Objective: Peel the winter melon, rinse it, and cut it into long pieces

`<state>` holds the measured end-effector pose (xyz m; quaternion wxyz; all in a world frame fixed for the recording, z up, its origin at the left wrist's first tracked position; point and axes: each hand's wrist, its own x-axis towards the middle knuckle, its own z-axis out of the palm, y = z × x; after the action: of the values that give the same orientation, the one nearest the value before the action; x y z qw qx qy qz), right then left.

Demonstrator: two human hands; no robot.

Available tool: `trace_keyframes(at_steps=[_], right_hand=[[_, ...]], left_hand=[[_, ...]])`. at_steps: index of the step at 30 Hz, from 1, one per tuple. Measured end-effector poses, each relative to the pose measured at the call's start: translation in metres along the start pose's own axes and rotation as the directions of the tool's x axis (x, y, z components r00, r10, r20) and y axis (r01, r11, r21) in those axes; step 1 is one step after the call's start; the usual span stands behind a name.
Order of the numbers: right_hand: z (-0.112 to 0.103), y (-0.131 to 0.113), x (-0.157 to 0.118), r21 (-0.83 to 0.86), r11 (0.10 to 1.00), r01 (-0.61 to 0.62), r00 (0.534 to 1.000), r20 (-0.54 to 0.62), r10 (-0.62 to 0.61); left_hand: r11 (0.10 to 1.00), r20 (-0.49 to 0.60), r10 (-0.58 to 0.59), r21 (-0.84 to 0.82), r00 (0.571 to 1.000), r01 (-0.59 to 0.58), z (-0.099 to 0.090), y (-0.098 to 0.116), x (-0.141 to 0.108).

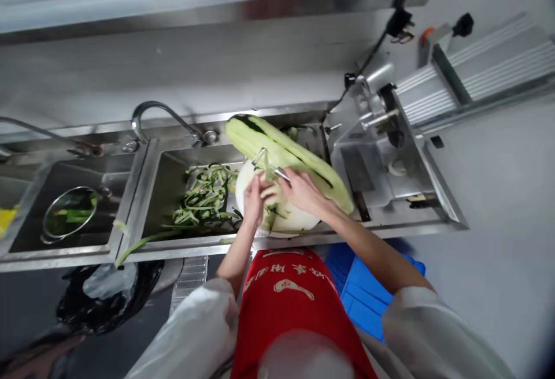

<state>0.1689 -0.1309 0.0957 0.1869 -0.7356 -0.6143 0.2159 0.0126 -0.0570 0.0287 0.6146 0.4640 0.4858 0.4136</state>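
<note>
Two bare hands of mine meet over a large, pale green gourd point(290, 153), which lies slantwise across the middle sink point(167, 185), its far end toward the tap point(160, 106) and its near end toward the right. Most of it shows pale flesh, with a dark patch of skin at the far end and a thin dark line along its side. Under and beside it, on my side, is a round white board point(299, 220) with a few green scraps on it.

My right hand point(303, 189) is closed round the metal handle of a peeler point(281, 174), whose head points away to the left, over the near side of the gourd. My left hand point(254, 201) is just beside that head, fingers curled and partly open; I cannot tell whether they pinch anything.

Left of the board, a tangle of green peelings point(206, 194) fills much of the basin floor, and one long strip point(145, 242) hangs over the front rim. In the next basin along, a round bowl point(69, 188) contains green pieces. My red apron point(290, 309) is close against the sink's front edge.
</note>
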Motion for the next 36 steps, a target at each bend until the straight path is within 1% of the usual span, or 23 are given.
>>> trace_keyframes(at_steps=[2,3,5,7,10,11,13,15,16,19,21,22,24,25,26,28,29,30,31,32,33,34,36], right_hand=[[0.017,-0.036,0.029,0.013,0.990,0.137,0.984,0.115,-0.138],[0.025,-0.049,0.039,-0.002,0.982,0.191,0.967,0.173,-0.187],[0.040,-0.064,0.053,-0.047,0.964,0.260,0.933,0.269,-0.238],[0.051,-0.068,0.061,-0.093,0.956,0.278,0.919,0.317,-0.236],[0.063,-0.065,0.067,-0.087,0.969,0.233,0.942,0.269,-0.202],[0.068,-0.066,0.067,-0.041,0.979,0.199,0.955,0.234,-0.185],[0.080,-0.070,0.067,0.105,0.986,0.128,0.971,0.187,-0.146],[0.093,-0.077,0.064,0.223,0.972,0.075,0.979,0.171,-0.114],[0.098,-0.080,0.062,0.253,0.965,0.065,0.979,0.173,-0.111],[0.103,-0.075,0.051,0.304,0.946,0.111,0.979,0.132,-0.157],[0.098,-0.055,0.032,0.343,0.926,0.159,0.984,0.028,-0.179],[0.094,-0.039,0.018,0.354,0.921,0.165,0.986,-0.062,-0.153],[0.085,0.005,-0.017,0.358,0.927,0.111,0.956,-0.295,-0.001],[0.081,0.031,-0.037,0.363,0.930,0.051,0.901,-0.418,0.114],[0.078,0.059,-0.057,0.377,0.926,-0.025,0.815,-0.529,0.238],[0.077,0.114,-0.092,0.446,0.877,-0.178,0.611,-0.649,0.454],[0.079,0.139,-0.105,0.510,0.830,-0.224,0.535,-0.648,0.543],[0.082,0.160,-0.114,0.581,0.773,-0.253,0.480,-0.619,0.622],[0.086,0.176,-0.119,0.644,0.718,-0.264,0.456,-0.572,0.681],[0.090,0.186,-0.121,0.694,0.670,-0.263,0.456,-0.523,0.720],[0.094,0.192,-0.121,0.725,0.641,-0.254,0.478,-0.482,0.734],[0.098,0.194,-0.118,0.733,0.636,-0.242,0.521,-0.455,0.722],[0.102,0.187,-0.110,0.691,0.692,-0.208,0.628,-0.448,0.636]], left_hand=[[0.968,0.108,-0.176,-0.163,0.978,0.192,-0.017,-0.006,-0.009],[0.955,0.103,-0.196,-0.206,0.975,0.213,-0.027,-0.008,-0.008],[0.956,0.031,-0.160,-0.243,0.987,0.163,-0.050,-0.013,-0.001],[0.965,-0.031,-0.129,-0.234,0.991,0.118,-0.077,-0.017,0.007],[0.976,-0.215,-0.130,-0.197,0.968,0.088,-0.108,-0.020,0.012],[0.975,-0.229,-0.148,-0.194,0.962,0.103,-0.111,-0.020,0.013],[0.954,-0.121,-0.226,-0.230,0.967,0.194,-0.107,-0.018,0.012],[0.907,0.024,-0.308,-0.293,0.951,0.301,-0.090,-0.018,0.011],[0.890,0.042,-0.331,-0.319,0.943,0.326,-0.080,-0.018,0.011],[0.902,-0.020,-0.328,-0.304,0.944,0.307,-0.060,-0.021,0.013],[0.936,0.012,-0.295,-0.197,0.955,0.292,-0.059,-0.019,0.019],[0.956,0.060,-0.265,-0.113,0.962,0.270,-0.060,-0.014,0.022],[0.979,0.258,-0.191,0.128,0.947,0.162,-0.061,0.005,0.031],[0.965,0.394,-0.149,0.260,0.907,0.045,-0.058,0.018,0.035],[0.923,0.538,-0.112,0.368,0.835,-0.113,-0.051,0.033,0.038],[0.772,0.787,-0.070,0.432,0.614,-0.466,-0.023,0.062,0.044],[0.691,0.873,-0.070,0.391,0.483,-0.607,-0.004,0.075,0.047],[0.625,0.932,-0.085,0.324,0.351,-0.710,0.017,0.084,0.050],[0.575,0.967,-0.119,0.252,0.226,-0.778,0.039,0.091,0.054],[0.531,0.978,-0.169,0.196,0.123,-0.824,0.061,0.095,0.058],[0.491,0.972,-0.231,0.157,0.045,-0.857,0.080,0.097,0.062],[0.446,0.954,-0.299,0.137,-0.003,-0.885,0.097,0.097,0.067],[0.344,0.905,-0.423,0.130,-0.030,-0.930,0.122,0.095,0.076]])
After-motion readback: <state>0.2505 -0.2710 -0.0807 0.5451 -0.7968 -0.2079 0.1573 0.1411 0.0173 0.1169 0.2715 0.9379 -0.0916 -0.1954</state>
